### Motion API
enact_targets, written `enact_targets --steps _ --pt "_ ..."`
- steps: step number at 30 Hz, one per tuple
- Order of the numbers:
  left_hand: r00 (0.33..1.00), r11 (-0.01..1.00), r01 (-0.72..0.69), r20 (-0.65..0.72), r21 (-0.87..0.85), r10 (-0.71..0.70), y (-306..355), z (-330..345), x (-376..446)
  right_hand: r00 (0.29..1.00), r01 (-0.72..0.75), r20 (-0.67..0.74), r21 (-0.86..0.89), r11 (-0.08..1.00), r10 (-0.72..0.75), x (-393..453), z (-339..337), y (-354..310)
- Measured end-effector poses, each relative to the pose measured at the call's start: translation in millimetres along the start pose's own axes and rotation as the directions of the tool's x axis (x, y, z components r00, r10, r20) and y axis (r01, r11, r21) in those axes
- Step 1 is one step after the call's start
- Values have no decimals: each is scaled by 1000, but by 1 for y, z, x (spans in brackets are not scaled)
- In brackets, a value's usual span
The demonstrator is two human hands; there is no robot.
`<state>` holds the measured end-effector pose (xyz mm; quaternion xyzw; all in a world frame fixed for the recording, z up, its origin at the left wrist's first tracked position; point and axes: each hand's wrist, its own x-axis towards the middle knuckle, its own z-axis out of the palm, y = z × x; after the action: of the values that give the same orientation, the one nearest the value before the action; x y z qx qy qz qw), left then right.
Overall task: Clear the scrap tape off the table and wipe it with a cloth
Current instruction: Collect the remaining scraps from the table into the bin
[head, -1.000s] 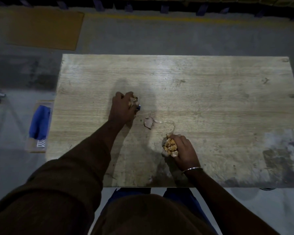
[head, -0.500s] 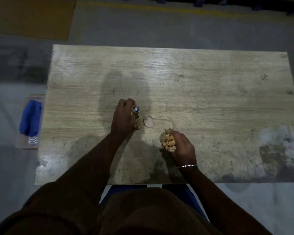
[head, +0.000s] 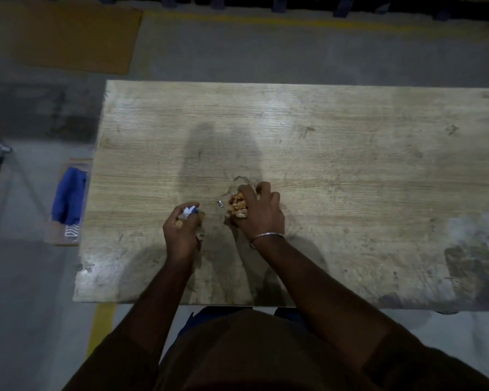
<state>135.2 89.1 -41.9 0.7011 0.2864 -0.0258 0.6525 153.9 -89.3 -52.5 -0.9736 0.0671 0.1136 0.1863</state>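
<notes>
- Step in hand: gathering scrap; wiping looked not yet begun.
- The right hand (head: 261,211) was closed on a tape wad (head: 237,206) near the tabletop (head: 350,165) centre.
- The left hand (head: 181,230), at its 8 o'clock, pinched a smaller scrap (head: 189,212).
- 1 loose bit (head: 220,204) lay between them; picking it up seemed next.
- A blue cloth (head: 68,200) sat off the tabletop's edge at 9 o'clock.
</notes>
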Motion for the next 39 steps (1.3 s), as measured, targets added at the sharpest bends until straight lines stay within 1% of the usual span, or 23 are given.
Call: enact_targets --steps 2,6,8,9,10,11,13,14,15,16,17,19,20,22,24,26,29,32,34,36,37,38,39 --pt "998 997 54 -22 -46 -55 -4 -3 -9 999 42 -30 -30 999 -43 1 6 -8" --pt "981 976 196 15 -96 -196 -12 -9 -12 979 205 -5 88 975 -205 8 4 -3" --pt "974 969 226 51 -103 -222 -10 -10 -13 971 233 12 141 962 -237 15 2 5" --pt "973 969 227 57 -99 -223 -6 -9 -14 980 197 -2 192 962 -200 18 -1 8" --pt "976 973 210 70 -94 -204 -1 -7 -15 993 116 -29 283 952 -112 20 -5 12" --pt "980 978 192 74 -78 -186 4 -5 -15 998 3 -55 422 907 22 21 -12 17" --pt "984 986 163 70 -17 -162 11 1 -10 955 -161 -64 704 692 288 21 -32 28" --pt "987 989 144 75 25 -146 13 4 -5 929 -174 -67 787 592 363 18 -39 39" --pt "990 991 101 84 91 -109 14 5 0 915 -167 -75 824 542 396 14 -46 50" --pt "993 984 32 107 176 -52 14 7 6 912 -160 -78 835 527 402 8 -52 61" --pt "989 950 -63 148 306 18 15 9 11 918 -161 -78 824 544 389 1 -58 71" --pt "948 782 -273 294 560 121 20 14 14 941 -181 -46 768 615 334 -14 -62 87" --pt "921 690 -358 358 629 152 23 17 13 951 -191 -24 740 646 308 -23 -60 94" --pt "871 544 -482 445 687 210 27 24 12 959 -193 -10 704 683 282 -40 -55 101" --pt "842 415 -538 482 733 241 25 30 15 955 -203 -23 680 704 297 -55 -49 102" --pt "818 330 -574 510 749 267 15 33 19 943 -239 -21 650 722 331 -66 -42 102" --pt "821 273 -563 487 780 298 4 35 23 954 -233 -35 535 812 296 -75 -31 99" --pt "868 242 -475 405 846 288 1 42 25 970 -231 4 311 922 242 -82 -24 94" --pt "903 263 -416 360 871 235 2 45 27 974 -225 29 235 946 225 -87 -20 90" --pt "930 361 -368 327 857 171 5 44 33 970 -237 8 271 933 244 -87 -22 87" --pt "941 438 -338 312 833 134 10 43 36 957 -267 -8 358 895 289 -85 -22 88" --pt "949 534 -306 297 788 105 13 41 40 935 -313 1 477 821 356 -83 -23 89" --pt "961 666 -235 271 707 52 17 38 44 905 -353 28 604 714 424 -80 -24 89"
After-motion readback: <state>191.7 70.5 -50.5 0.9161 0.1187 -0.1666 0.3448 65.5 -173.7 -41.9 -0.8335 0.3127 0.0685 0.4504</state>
